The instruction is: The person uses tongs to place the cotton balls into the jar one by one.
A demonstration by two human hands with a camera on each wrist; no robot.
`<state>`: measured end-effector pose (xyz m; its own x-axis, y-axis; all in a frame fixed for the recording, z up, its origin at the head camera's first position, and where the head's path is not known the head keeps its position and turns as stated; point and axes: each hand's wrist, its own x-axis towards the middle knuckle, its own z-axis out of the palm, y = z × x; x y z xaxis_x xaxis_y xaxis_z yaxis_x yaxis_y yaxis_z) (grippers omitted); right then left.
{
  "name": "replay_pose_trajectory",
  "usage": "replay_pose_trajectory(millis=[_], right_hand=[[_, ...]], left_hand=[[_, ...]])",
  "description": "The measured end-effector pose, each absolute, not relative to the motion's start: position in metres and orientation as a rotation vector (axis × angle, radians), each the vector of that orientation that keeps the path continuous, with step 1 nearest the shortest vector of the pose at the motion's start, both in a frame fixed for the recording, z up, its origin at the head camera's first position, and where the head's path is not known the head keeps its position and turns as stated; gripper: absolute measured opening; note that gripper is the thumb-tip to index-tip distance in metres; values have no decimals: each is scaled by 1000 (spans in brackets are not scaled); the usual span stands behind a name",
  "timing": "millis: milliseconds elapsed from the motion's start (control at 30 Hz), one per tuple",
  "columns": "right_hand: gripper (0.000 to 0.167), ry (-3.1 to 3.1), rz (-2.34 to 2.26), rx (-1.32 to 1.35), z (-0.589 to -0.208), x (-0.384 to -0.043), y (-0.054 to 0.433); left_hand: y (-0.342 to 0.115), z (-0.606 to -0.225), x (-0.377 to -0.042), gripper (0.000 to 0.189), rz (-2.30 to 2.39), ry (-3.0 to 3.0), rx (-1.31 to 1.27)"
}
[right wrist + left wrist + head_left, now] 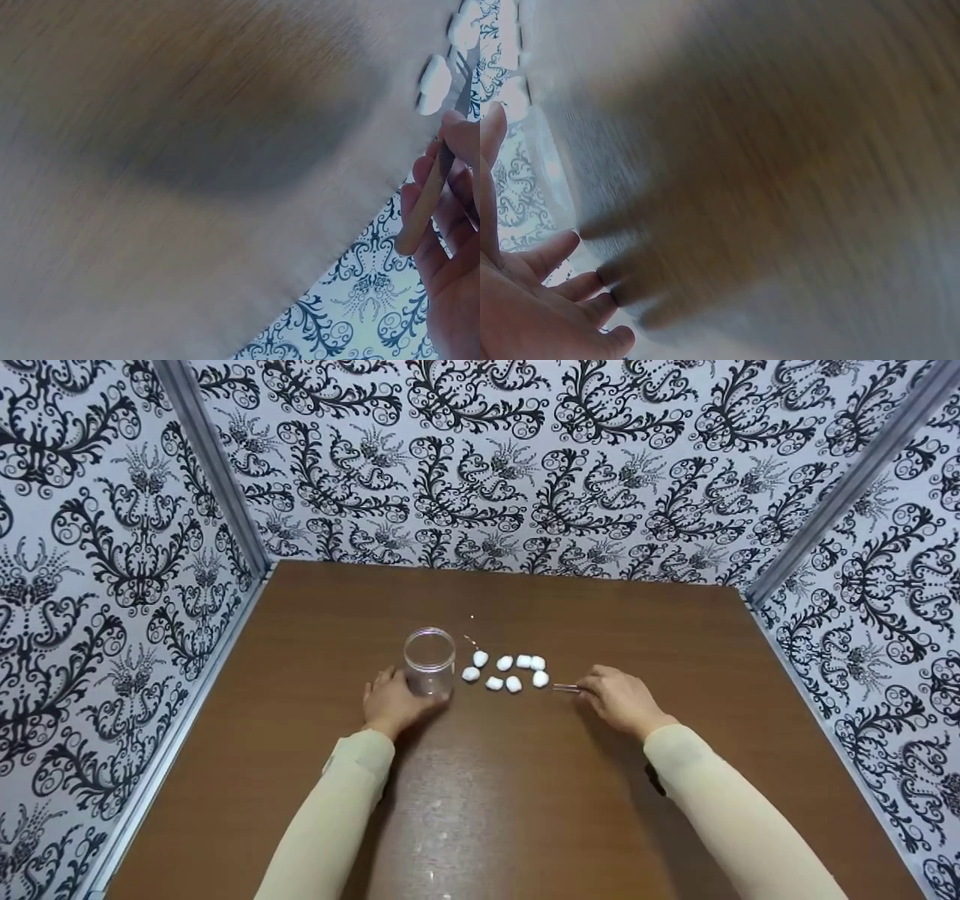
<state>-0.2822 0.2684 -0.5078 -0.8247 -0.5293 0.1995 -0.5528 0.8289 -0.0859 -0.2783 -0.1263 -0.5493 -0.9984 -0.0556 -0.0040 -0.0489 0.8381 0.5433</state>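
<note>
A clear, open-topped jar (pixel 430 664) stands upright on the table, left of the middle. My left hand (pixel 396 701) holds it low down, thumb across the near side and fingers around the left. In the left wrist view the fingertips (pixel 592 283) of that hand are spread along the tabletop. My right hand (pixel 619 699) pinches metal tweezers (pixel 429 196), whose two prongs point left and stand slightly apart. Just beyond their tips lies the nearest white cotton ball (pixel 541 679), part of a loose group between the two hands. Nothing shows between the prongs.
More cotton balls (pixel 505 663) lie in two uneven rows right of the jar. The brown wooden table (pixel 517 810) is bordered by panels (pixel 495 472) with a black-and-white scroll pattern at the back and both sides. Metal posts (pixel 217 465) stand at the back corners.
</note>
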Motion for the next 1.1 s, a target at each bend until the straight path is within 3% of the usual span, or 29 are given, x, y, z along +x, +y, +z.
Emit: replay_pose_trajectory(millis=[1100], right_hand=[[11, -2877, 22, 792, -502, -306, 248]], left_hand=[[-124, -544, -273, 92, -917, -2972, 91]])
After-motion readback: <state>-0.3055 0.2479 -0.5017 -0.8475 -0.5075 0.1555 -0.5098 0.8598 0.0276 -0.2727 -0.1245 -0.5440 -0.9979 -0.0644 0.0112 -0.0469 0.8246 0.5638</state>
